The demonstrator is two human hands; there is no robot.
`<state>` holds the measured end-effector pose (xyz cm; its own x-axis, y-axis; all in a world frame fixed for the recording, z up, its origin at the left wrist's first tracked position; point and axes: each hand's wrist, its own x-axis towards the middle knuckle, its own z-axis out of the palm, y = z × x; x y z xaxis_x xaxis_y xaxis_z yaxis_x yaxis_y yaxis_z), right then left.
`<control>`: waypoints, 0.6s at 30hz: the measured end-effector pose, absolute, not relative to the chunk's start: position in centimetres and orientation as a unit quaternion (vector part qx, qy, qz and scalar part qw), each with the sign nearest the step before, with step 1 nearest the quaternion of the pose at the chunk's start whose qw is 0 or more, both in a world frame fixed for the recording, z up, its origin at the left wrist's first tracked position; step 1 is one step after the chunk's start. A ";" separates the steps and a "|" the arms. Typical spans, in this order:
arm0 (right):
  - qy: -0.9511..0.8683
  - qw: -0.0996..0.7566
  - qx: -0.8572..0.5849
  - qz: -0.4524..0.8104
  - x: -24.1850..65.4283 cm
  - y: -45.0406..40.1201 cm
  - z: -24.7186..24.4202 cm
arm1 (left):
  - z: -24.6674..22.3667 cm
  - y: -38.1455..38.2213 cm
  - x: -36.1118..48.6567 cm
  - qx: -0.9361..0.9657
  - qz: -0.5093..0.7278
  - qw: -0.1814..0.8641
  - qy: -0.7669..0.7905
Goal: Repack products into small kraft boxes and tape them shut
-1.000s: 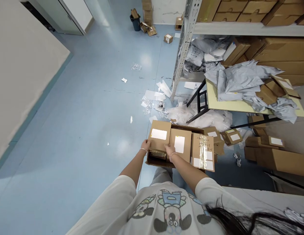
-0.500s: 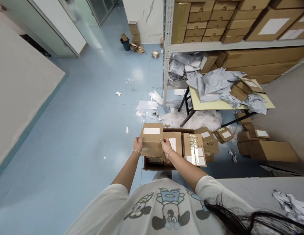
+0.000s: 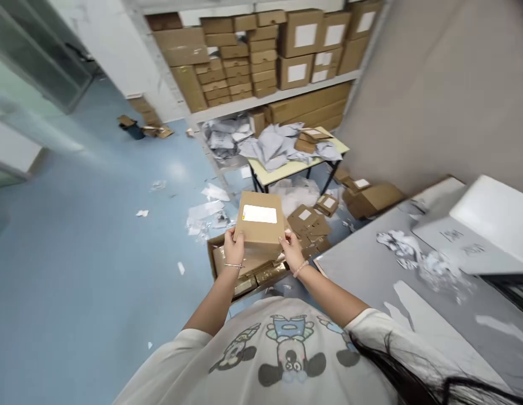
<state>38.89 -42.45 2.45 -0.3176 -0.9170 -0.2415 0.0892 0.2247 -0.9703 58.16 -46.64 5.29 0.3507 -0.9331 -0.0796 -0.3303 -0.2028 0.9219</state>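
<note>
Between my two hands is a brown cardboard box [image 3: 260,232] with a white label on its top. My left hand [image 3: 234,247] grips its left side near the lower corner, fingers closed on it. On the right side, my right hand [image 3: 292,250] holds the opposite lower corner. Beneath the held box stands a large open carton [image 3: 211,261] on the floor, with brown boxes inside, partly hidden by the held box and my hands.
A grey worktop [image 3: 363,270] with crumpled paper [image 3: 398,244] and a white box [image 3: 472,225] lies at the right. Ahead are a yellow table [image 3: 282,171] heaped with grey bags and a shelf [image 3: 270,95] of boxes. Flattened cardboard and paper scraps litter the floor.
The view has turned to the right, bringing the grey worktop and white box into sight. Both hands still hold the labelled box, which now appears raised higher over the carton.
</note>
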 end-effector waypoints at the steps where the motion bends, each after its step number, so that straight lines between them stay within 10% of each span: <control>1: 0.626 0.460 -0.320 -0.542 36.5 -40.7 2.7 | 5.4 -46.1 55.7 0.677 -0.364 0.428 -0.475; 18: 0.744 0.187 -0.060 -0.639 13.8 -5.5 1.6 | 0.1 -25.7 21.9 0.362 -0.651 0.150 -0.650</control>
<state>13.78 -5.54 1.58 -0.9232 -0.3272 -0.2016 0.1503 0.1754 -0.9730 21.85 -25.75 0.13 -0.6934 -0.6656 -0.2760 -0.2743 -0.1103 0.9553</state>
